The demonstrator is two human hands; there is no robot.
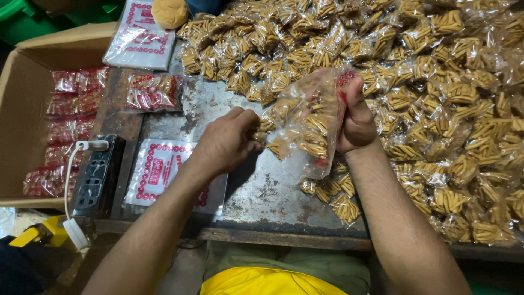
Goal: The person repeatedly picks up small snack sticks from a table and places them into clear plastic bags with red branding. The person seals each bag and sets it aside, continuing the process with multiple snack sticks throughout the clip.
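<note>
A yellow garment is seen at the bottom edge, just under the wooden front of the tabletop, whose worn metal sheet is bare in the middle. Above it the left hand is closed in a loose fist, its fingertips pressed against the mouth of a clear plastic bag; whether a small packet is pinched in them cannot be told. The bag is gripped by the right hand, thumb up along its red-printed edge, and is held above the tabletop, partly filled with small packets of yellow sticks. To the left, a black power strip and flat printed bags are laid, beside a cardboard box holding red packets. Farther back and to the right, a large heap of small packets is spread over the tabletop.
</note>
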